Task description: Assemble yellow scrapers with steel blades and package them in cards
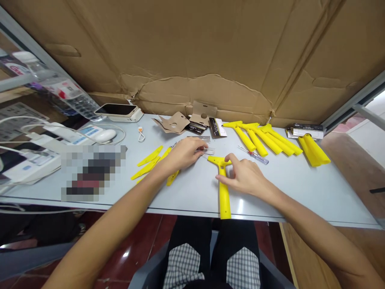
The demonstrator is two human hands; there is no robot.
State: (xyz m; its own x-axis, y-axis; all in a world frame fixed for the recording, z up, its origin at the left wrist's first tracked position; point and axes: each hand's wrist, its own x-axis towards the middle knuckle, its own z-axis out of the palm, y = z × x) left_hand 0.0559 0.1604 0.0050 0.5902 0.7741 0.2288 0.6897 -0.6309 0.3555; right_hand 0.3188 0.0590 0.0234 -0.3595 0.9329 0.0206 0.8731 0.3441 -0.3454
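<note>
My right hand [245, 174] rests on a yellow T-shaped handle [224, 200], its thumb across the stem and its index finger at the crossbar. The handle lies with its crossbar away from me, and its lower end reaches the table's front edge. My left hand [188, 153] is closed, its fingertips pinching at a clear flat piece [209, 151] just beyond the crossbar. Part of that piece is hidden by the fingers. Flat yellow pointed pieces [150, 156] lie beside and under my left forearm. A screwdriver [254, 155] with a clear handle lies beyond my right hand.
Several more yellow handles [264, 138] lie at the back right, near a yellow bundle [314, 150] and small boxes. Opened cardboard packaging [173, 122] stands at the back. On the left are a phone [117, 109], a bottle [69, 94], and power strips [33, 164] with cables.
</note>
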